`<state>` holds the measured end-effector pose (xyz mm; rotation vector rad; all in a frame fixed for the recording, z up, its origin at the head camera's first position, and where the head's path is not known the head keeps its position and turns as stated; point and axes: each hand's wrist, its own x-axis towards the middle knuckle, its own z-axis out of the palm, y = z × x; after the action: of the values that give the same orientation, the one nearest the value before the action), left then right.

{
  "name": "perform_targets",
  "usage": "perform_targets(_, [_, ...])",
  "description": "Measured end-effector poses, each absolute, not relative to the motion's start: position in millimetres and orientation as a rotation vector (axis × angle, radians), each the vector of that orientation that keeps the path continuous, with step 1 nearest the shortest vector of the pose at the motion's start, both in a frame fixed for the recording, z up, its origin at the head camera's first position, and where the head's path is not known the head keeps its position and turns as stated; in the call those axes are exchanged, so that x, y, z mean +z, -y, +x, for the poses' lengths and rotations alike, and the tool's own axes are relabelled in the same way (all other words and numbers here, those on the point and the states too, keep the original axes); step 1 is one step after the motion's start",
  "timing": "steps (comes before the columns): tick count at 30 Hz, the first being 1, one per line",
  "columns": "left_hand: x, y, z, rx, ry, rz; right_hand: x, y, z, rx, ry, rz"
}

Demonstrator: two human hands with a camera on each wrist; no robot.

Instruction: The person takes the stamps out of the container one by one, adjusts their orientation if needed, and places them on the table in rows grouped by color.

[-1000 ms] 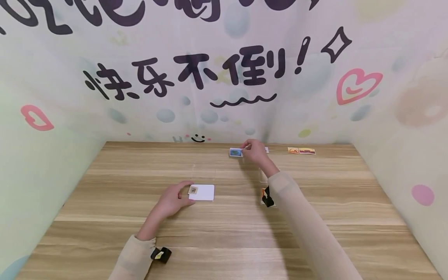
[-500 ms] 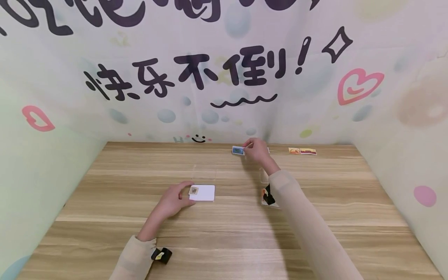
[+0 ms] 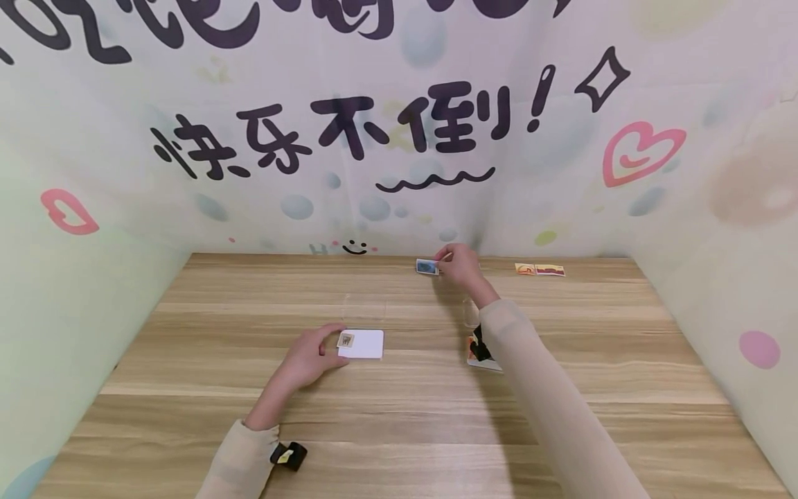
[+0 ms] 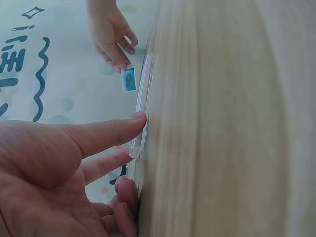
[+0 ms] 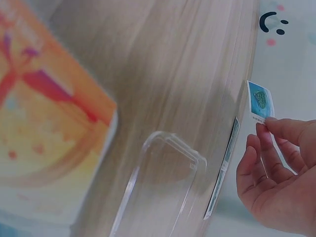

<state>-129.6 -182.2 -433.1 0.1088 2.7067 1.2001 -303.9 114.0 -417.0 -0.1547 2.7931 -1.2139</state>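
Observation:
At the back of the table, my right hand (image 3: pixel 462 267) pinches a small blue stamp (image 3: pixel 427 267) by one edge between thumb and fingertips. The right wrist view shows the stamp (image 5: pixel 260 100) tilted up, with a green shape on blue and a white border. My left hand (image 3: pixel 309 355) spans a shallow clear case of white cards (image 3: pixel 368 344), thumb on the near edge and a finger on the far edge. A small brownish stamp (image 3: pixel 346 339) lies on the top card's left end. In the left wrist view, the clear case (image 4: pixel 141 111) shows side-on.
Clear plastic lids (image 3: pixel 364 306) (image 5: pixel 163 182) lie on the wooden table (image 3: pixel 399 430). An orange picture card (image 5: pixel 54 113) lies below my right wrist. Flat stamps (image 5: pixel 222 168) lie beneath the right hand, with orange and red ones (image 3: pixel 539 269) farther right. A printed backdrop rises behind.
My right hand has moved slightly right and away from me, carrying the blue stamp, which now looks more tilted. My left hand stays at the case of white cards.

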Motion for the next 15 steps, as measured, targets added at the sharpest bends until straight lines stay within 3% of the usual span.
perform_targets(15, [-431.9, 180.7, -129.5, 1.179, -2.699, 0.085, -424.1, -110.8, -311.6, -1.139, -2.832, -0.146])
